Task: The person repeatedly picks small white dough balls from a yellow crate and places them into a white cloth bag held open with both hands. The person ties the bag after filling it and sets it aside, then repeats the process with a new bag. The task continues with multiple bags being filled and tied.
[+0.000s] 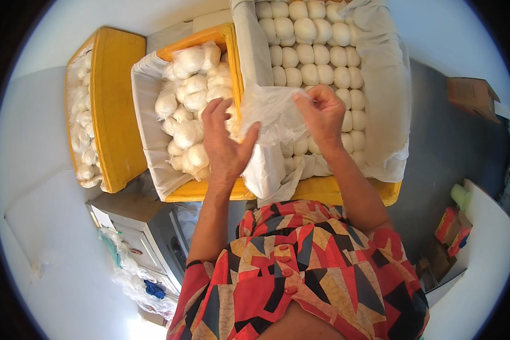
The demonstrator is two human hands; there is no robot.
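A thin clear plastic bag (276,110) hangs between my hands, pinched at its upper right edge by the fingers of my right hand (325,117). My left hand (227,142) is at the bag's left side, fingers spread, holding nothing that I can make out. Beneath my right hand, rows of round white buns or dough balls (310,74) fill a cloth-lined yellow crate (344,191). Below my left hand, bagged white balls (189,134) are piled in a second yellow crate (208,191) with a cloth lining. The bag covers part of the right crate's contents.
Another yellow crate (119,110) with bagged white balls stands tilted in the picture at the left. A white plastic bundle (263,170) lies where the two nearer crates meet. A metal cabinet (140,233) is at lower left, a cardboard box (469,95) at right.
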